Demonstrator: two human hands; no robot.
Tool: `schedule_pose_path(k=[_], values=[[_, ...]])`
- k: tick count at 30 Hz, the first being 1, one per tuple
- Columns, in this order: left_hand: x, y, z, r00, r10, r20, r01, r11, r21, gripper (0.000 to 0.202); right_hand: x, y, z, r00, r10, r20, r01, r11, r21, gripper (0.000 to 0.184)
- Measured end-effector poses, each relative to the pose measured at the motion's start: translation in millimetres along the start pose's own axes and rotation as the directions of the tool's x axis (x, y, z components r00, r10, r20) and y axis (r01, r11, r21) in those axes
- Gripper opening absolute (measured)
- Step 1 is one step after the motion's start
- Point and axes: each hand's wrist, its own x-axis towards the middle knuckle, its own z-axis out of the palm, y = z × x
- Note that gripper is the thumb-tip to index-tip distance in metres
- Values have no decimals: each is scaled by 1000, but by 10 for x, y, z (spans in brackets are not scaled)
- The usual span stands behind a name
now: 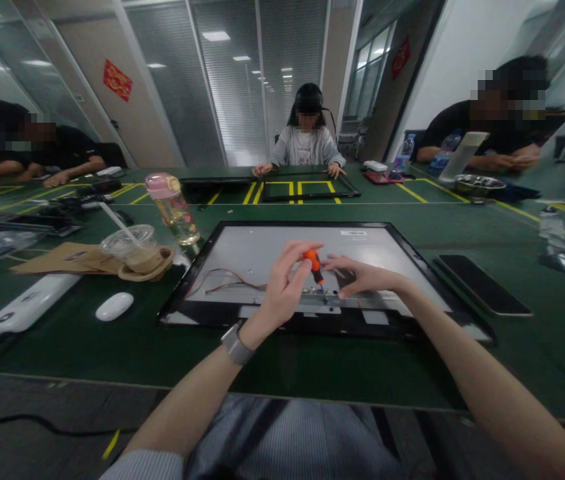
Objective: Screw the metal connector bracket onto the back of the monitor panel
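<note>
A flat display panel (282,240) with a black frame and a pale grey back lies on the table before me. My left hand (286,280) is closed on an orange and black screwdriver (314,265), which it holds tilted, tip down near the metal strip along the panel's near side. Close to the tip, my right hand (362,275) rests over the panel with its fingers apart. Whether its fingertips touch a small part I cannot make out. Thin coloured wires (227,279) run across the panel's left part.
Left of the panel stand a pink-lidded bottle (175,210), an iced drink cup (135,248), a white mouse (115,307) and a white power strip (29,303). A black phone (482,283) lies to the right. Across the table, a person (307,140) handles a black frame (307,197).
</note>
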Motion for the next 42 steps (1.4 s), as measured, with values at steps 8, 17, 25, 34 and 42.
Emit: schedule_pose_path(k=[8,17,25,34,42], values=[[25,43,-5,999,-24,-40,27,997,78,24,26,57,8,1000,-12,4,12,1000,-5,80],[13,8,4,997,-15,-73,21,996,84,16,9,40,-1,1000,4,5,-4,1000,4,79],[24,39,-6,998,-47,-49,48,998,30,28,5,10,5,1000,3,-3,-3,1000,19,78],[42,19,-3,999,-9,-50,13,998,66,19,9,3,-3,1000,20,2,-20,1000,-6,80],[20,27,-26,996,-77,34,79,995,-58,33,14,5,-2,1000,1,11,-1,1000,-4,83]])
